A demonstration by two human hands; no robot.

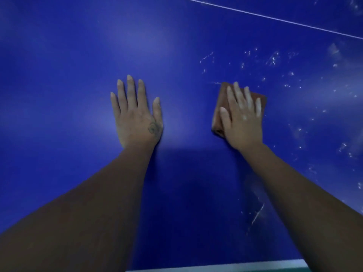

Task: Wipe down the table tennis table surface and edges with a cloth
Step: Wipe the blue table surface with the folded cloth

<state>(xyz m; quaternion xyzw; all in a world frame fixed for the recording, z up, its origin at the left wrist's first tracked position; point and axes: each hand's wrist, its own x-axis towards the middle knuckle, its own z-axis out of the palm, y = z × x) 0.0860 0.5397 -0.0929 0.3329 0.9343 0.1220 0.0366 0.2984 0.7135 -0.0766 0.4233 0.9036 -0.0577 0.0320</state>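
The blue table tennis table [176, 55] fills the view. My right hand [242, 118] lies flat, fingers spread, pressing a folded brown cloth [220, 107] onto the surface right of centre. The cloth shows at the hand's left side and beyond the fingertips. My left hand [135, 112] rests palm-down and flat on the bare surface to the left, fingers slightly apart, holding nothing. White specks and streaks [275, 59] cover the surface to the right of the cloth.
A thin white line [275, 18] crosses the table at the upper right. The table's near edge with its white border [216, 266] runs along the bottom between my forearms. More white scratches [257, 214] lie beside my right forearm.
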